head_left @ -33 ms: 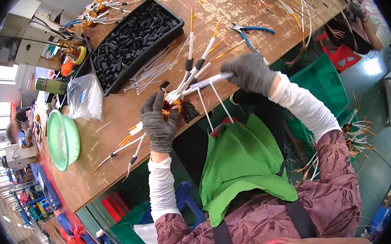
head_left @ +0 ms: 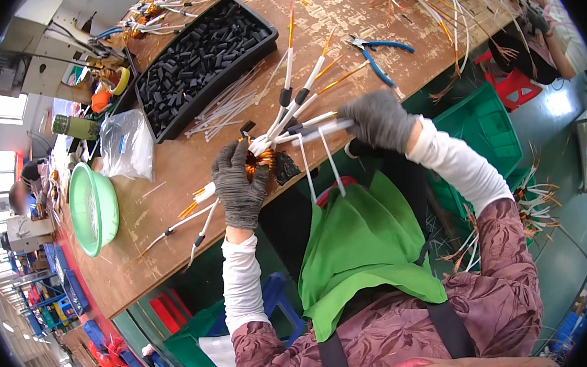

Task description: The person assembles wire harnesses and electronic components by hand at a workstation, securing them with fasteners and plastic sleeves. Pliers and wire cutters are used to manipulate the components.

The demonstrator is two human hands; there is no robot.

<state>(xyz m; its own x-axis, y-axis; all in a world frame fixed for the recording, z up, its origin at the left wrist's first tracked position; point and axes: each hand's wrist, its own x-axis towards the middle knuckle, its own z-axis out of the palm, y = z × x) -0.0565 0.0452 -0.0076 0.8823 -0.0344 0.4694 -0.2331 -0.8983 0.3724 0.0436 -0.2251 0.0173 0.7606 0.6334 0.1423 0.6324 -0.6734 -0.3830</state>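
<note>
My left hand, in a grey knit glove, is closed around a coil wound with copper-coloured wire, at the table's near edge. White-sleeved leads with bare copper ends fan out from it to the far right; some carry black sleeves. More leads stick out to its left. My gloved right hand, blurred by motion, is closed at the end of a white-sleeved lead on the coil's right. Two thin white strips run between the leads and my green apron.
A black tray of short black sleeves lies beyond the coil, with white cable ties beside it. Blue-handled pliers rest at the right. A clear bag and green basin stand left. Another person's arm shows far right.
My right hand has shifted slightly right and down and is more blurred. The white leads near it have spread apart. My left hand stays on the coil.
</note>
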